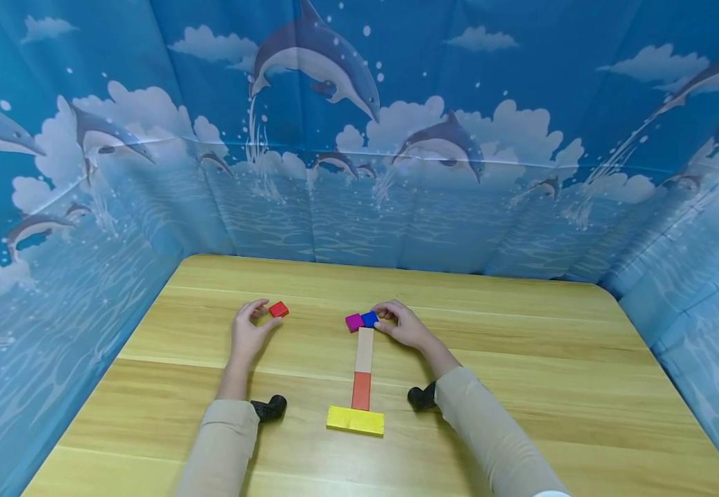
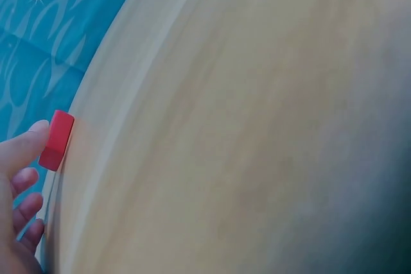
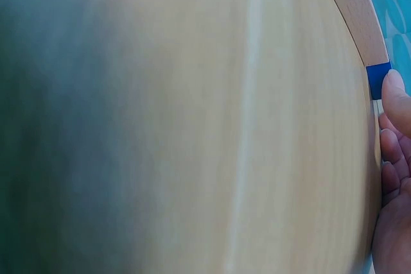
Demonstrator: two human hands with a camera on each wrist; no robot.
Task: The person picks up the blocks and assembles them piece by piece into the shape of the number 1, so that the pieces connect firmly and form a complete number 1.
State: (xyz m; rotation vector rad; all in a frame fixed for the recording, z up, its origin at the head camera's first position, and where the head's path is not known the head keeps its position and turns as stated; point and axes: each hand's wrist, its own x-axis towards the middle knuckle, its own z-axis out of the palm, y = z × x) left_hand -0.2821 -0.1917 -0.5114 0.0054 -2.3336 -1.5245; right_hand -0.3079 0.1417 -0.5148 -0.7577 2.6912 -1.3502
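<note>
In the head view, my left hand [image 1: 249, 334] is at a small red block [image 1: 278, 309] on the table's left part. Its thumb tip lies right at the block's near edge, and the fingers are spread around the far left side. My right hand [image 1: 403, 324] pinches a blue block [image 1: 369, 319] between thumb and fingers. A magenta block [image 1: 354, 322] sits against the blue one's left side. Just below them, a plain wood block [image 1: 365, 350] runs down to a red-orange block [image 1: 362, 391], and a long yellow block [image 1: 356, 420] lies crosswise at the near end.
The wooden table [image 1: 521, 359] has rounded far corners. Blue dolphin-print curtains [image 1: 347, 207] surround it at the back and sides. Black wrist mounts [image 1: 270, 408] stick out from both sleeves over the table.
</note>
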